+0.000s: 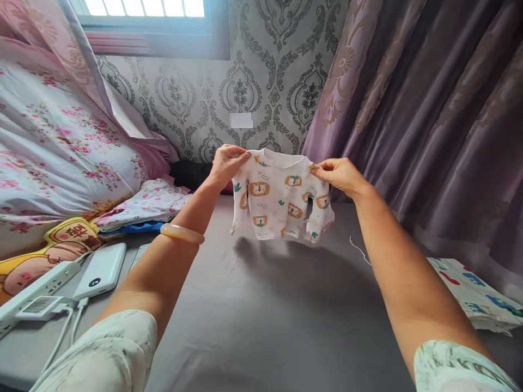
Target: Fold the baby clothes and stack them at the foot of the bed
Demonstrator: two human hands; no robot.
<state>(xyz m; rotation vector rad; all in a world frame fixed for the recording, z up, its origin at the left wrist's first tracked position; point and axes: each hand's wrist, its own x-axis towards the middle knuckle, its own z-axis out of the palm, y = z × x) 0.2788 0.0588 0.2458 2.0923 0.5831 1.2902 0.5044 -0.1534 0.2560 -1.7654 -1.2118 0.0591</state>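
Observation:
A small white long-sleeved baby shirt (273, 201) with lion faces and green leaves hangs upright in the middle of the head view, neckline up. My left hand (227, 163) pinches its shoulder on the left side. At the opposite shoulder, my right hand (341, 175) grips the cloth between thumb and fingers. Both arms are stretched forward, and the shirt is spread between them above the grey sheet (253, 326), casting a shadow on it. A pale bangle (182, 233) circles my left forearm.
On the left lie folded floral clothes (143, 201), a yellow cartoon cushion (49, 250), a white power bank (101, 269) and a power strip (41, 288) with cables. Folded printed cloth (476, 288) rests at the right, beside purple curtains (408, 120). A patterned wall (269, 81) stands behind.

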